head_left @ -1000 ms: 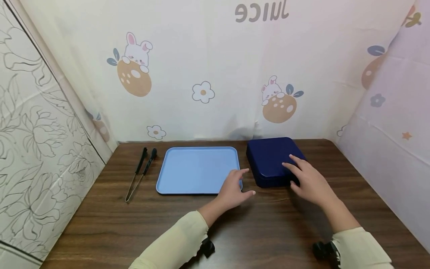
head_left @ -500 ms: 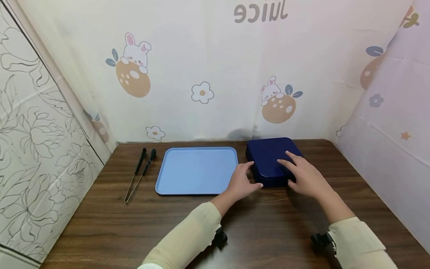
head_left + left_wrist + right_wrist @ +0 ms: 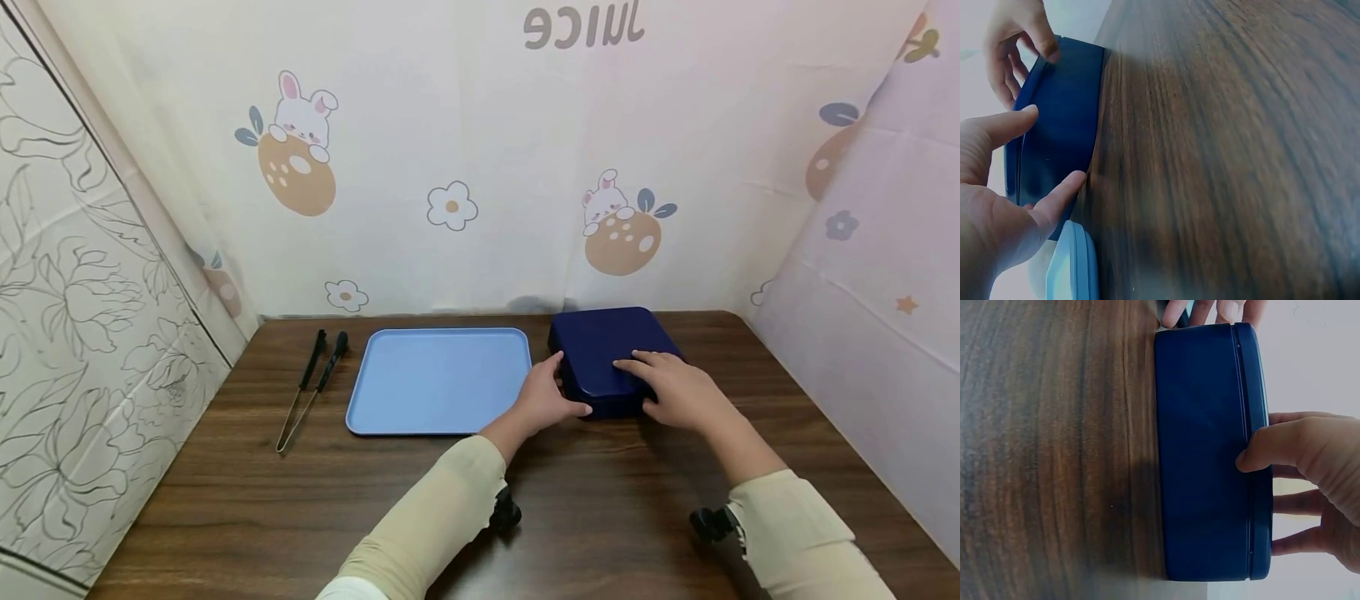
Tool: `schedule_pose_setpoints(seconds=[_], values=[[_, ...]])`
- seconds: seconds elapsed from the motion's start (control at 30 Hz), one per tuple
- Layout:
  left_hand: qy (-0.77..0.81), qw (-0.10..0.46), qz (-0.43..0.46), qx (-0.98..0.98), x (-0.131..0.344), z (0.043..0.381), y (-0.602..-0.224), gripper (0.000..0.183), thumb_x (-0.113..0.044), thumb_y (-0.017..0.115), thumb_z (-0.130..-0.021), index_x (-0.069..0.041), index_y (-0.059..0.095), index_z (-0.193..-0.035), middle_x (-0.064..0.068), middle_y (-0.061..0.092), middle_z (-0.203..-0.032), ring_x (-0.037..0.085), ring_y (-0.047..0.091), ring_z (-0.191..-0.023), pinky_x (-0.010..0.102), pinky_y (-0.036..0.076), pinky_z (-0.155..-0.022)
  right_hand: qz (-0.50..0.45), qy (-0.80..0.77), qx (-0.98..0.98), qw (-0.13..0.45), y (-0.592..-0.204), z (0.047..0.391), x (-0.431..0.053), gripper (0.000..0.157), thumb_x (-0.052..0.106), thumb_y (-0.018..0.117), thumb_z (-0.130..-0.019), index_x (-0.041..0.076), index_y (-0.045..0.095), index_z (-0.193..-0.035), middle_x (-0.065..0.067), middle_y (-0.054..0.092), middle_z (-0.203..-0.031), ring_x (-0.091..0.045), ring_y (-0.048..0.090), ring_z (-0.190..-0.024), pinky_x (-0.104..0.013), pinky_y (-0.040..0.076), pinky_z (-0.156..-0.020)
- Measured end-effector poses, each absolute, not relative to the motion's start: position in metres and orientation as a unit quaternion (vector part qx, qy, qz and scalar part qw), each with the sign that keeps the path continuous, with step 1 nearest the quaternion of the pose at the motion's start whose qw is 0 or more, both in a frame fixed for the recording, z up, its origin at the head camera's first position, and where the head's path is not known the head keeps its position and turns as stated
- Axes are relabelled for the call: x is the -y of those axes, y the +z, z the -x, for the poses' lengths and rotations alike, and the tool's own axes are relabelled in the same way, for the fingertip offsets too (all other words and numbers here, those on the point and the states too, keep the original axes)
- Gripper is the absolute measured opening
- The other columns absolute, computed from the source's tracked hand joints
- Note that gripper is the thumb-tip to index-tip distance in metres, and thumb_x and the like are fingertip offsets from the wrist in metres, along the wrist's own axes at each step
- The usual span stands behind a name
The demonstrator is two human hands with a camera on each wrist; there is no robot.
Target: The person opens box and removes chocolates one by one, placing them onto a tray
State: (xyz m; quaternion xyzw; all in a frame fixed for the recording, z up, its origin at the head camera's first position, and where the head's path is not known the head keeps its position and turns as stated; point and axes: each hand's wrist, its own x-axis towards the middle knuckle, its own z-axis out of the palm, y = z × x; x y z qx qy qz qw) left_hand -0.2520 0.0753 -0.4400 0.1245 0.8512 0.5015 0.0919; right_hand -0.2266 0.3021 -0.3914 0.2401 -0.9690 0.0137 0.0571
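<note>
"Where's the blue box [image 3: 600, 337]?"
"At one o'clock on the wooden table [image 3: 607, 517], with the pale blue tray [image 3: 442, 379] at its nine."
"And the grip?"
"The left hand [image 3: 542, 400] spreads around its eight o'clock corner; the right hand [image 3: 682, 396], at four, also spread, has fingers atop the lid [image 3: 1260, 525], thumb touching the lid's front edge."

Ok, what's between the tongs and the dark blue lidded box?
In the head view, the light blue rectangular tray lies between the tongs and the dark blue lidded box; the left hand is also there, beside the box.
</note>
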Motion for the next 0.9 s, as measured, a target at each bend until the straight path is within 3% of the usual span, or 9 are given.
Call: schedule_pose_setpoints(seconds=[0.2, 0.33, 0.9], values=[[0.51, 0.096, -0.109, -0.848, -0.082, 0.251, -0.44, 0.093, -0.022, 0.086, -0.076, -0.013, 0.034, -0.153, 0.007, 0.044, -0.147, 0.022, 0.055, -0.122, 0.03, 0.05, -0.089, -0.241, -0.007, 0.969, 0.055, -0.389, 0.226, -0.301, 0.068, 0.005, 0.079, -0.074, 0.014, 0.057, -0.138, -0.028, 0.053, -0.133, -0.048, 0.052, -0.117, -0.058, 0.052, -0.07], [0.504, 0.086, -0.116, -0.851, -0.082, 0.251, -0.442, 0.092, -0.02, 0.086, -0.076, -0.013, 0.034, -0.152, 0.008, 0.046, -0.145, 0.023, 0.056, -0.121, 0.03, 0.051, -0.089, -0.249, -0.017, 0.967, 0.058, -0.388, 0.227, -0.3, 0.069, 0.003, 0.08, -0.072, 0.014, 0.058, -0.136, -0.029, 0.055, -0.13, -0.048, 0.055, -0.114, -0.055, 0.052, -0.067], [0.524, 0.089, -0.116, -0.839, -0.079, 0.253, -0.445, 0.097, -0.014, 0.087, -0.075, -0.02, 0.03, -0.153, 0.006, 0.045, -0.146, 0.022, 0.054, -0.123, 0.03, 0.05, -0.089, -0.283, -0.048, 0.955, 0.069, -0.39, 0.238, -0.298, 0.074, 0.004, 0.086, -0.063, 0.01, 0.061, -0.132, -0.03, 0.061, -0.119, -0.046, 0.062, -0.1, -0.057, 0.052, -0.072]])
